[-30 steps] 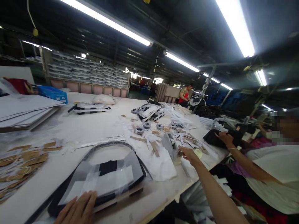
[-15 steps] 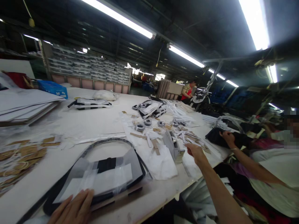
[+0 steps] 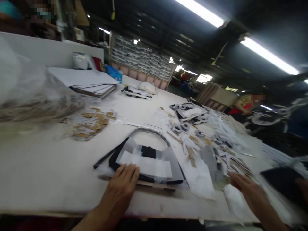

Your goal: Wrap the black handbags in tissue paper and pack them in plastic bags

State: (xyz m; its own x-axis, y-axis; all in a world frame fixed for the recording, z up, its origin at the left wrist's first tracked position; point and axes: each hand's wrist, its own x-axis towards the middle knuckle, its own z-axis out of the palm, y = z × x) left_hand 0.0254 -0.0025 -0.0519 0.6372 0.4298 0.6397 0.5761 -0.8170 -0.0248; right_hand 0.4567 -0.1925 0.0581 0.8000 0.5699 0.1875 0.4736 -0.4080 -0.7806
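Note:
A black handbag lies flat on the table, its curved strap wrapped in grey and pointing away from me. White paper and clear film cover much of its front. My left hand rests on the bag's near left edge, fingers stretched out flat on the white wrapping. To the right, my right hand is at the front end of a grey tape dispenser. Its fingers are drawn together; motion blur hides what they pinch. White sheet material lies between the bag and the dispenser.
Brown tags are heaped left, before stacked white boards. Wrapped rolls and more wrapped bags lie further back. A co-worker's hand beside a black item is at far right. The table's near edge runs below my hands.
The view has swung left, so the bag and dispenser sit further right in it. My left hand stays on the bag; my right hand stays by the dispenser's front end.

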